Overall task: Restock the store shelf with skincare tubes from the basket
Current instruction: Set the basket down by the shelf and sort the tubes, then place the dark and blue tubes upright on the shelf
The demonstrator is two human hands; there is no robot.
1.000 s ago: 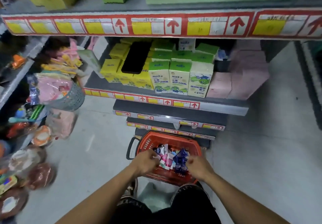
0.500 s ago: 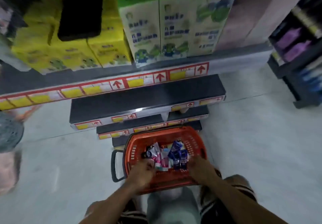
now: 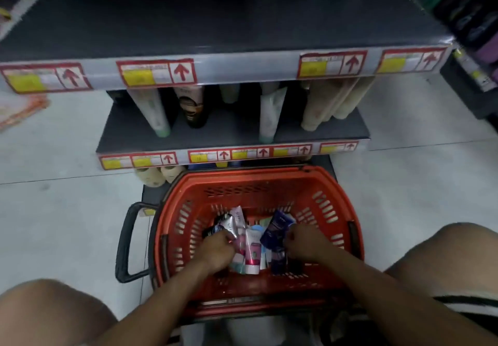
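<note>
Low in the middle of the frame: a red basket (image 3: 331,211) on the pale floor (image 3: 54,211), with a black handle (image 3: 125,240) hanging off its left side. Inside, at the bottom, a small heap of tubes (image 3: 252,248), pink, white and dark blue, lying across each other. Left hand (image 3: 217,250) down in the basket at the left edge of the heap, fingers curled round a silver and black tube (image 3: 225,223) that sticks out above the knuckles. Right hand (image 3: 305,242) at the right edge of the heap, fingers curled round a dark blue tube (image 3: 276,228) that points up and left. More pink and white tubes between the two hands, touching both. Bare knees at the lower left and lower right corners. Just above the basket, a low dark shelf (image 3: 231,130) with tall tubes and bottles standing in a row, and red and yellow price tags (image 3: 156,72) along the shelf edges. Higher up, a wider dark shelf (image 3: 215,22), mostly bare at the front.
</note>
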